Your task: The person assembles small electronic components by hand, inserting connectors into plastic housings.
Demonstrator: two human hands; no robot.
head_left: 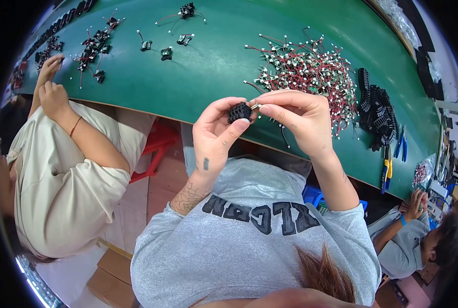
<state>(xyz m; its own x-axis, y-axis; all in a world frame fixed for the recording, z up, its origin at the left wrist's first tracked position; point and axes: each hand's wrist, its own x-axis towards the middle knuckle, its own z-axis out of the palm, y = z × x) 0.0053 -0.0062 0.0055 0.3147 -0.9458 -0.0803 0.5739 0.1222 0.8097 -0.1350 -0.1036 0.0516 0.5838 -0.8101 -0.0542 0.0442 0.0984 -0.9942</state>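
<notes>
My left hand is closed around a small black ribbed part, held up in front of my chest over the near edge of the green table. My right hand pinches a tiny pale connector against the right side of that black part. A thin black wire hangs down from under my right fingers. Both hands touch at the part.
A heap of small boards with red wires lies behind my hands, with a stack of black parts and pliers to its right. Wired black assemblies lie far left. One co-worker's hands work at left, another's at right.
</notes>
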